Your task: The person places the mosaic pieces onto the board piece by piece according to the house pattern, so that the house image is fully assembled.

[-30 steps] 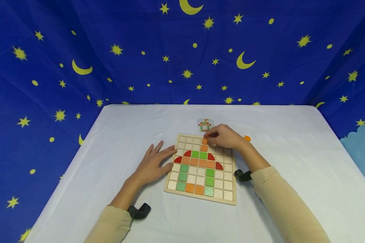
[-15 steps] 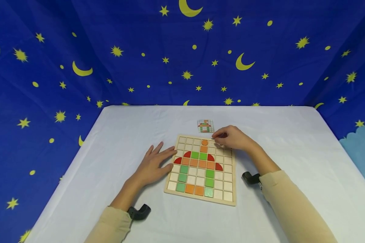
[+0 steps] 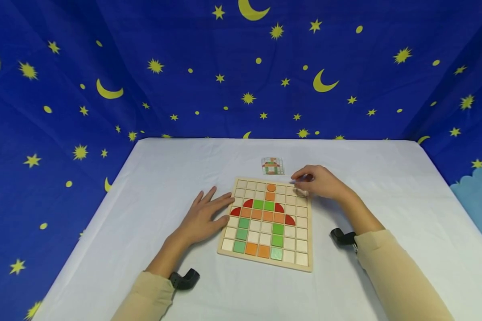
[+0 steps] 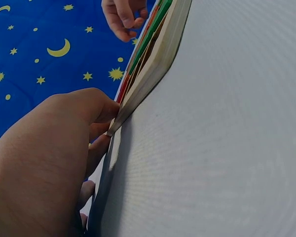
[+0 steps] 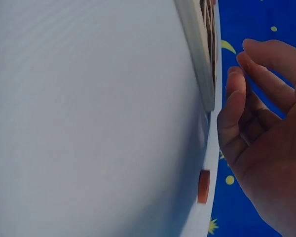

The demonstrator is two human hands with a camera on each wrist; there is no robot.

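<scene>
A wooden grid board (image 3: 265, 263) lies on the table, its cells partly filled with flat orange, green and red pieces. An orange disc (image 3: 271, 187) sits in its top row, above an orange square (image 3: 270, 196). My left hand (image 3: 202, 219) has its fingers spread and touches the board's left edge with thumb and fingertips. My right hand (image 3: 320, 182) hovers over the board's far right corner, fingers loosely bent, nothing between them. In the right wrist view a small orange piece (image 5: 203, 186) stands out on the table below that hand; the head view hides it.
Beyond the board lies a small pattern card (image 3: 272, 166) with a similar coloured grid picture. White cloth (image 3: 176, 165) covers the table. A blue curtain (image 3: 209, 98) with yellow moons and stars rises behind and at the sides.
My right hand has drawn back to the right from the orange disc in the top row, leaving the disc uncovered. It now covers the loose orange piece. My left hand stays put.
</scene>
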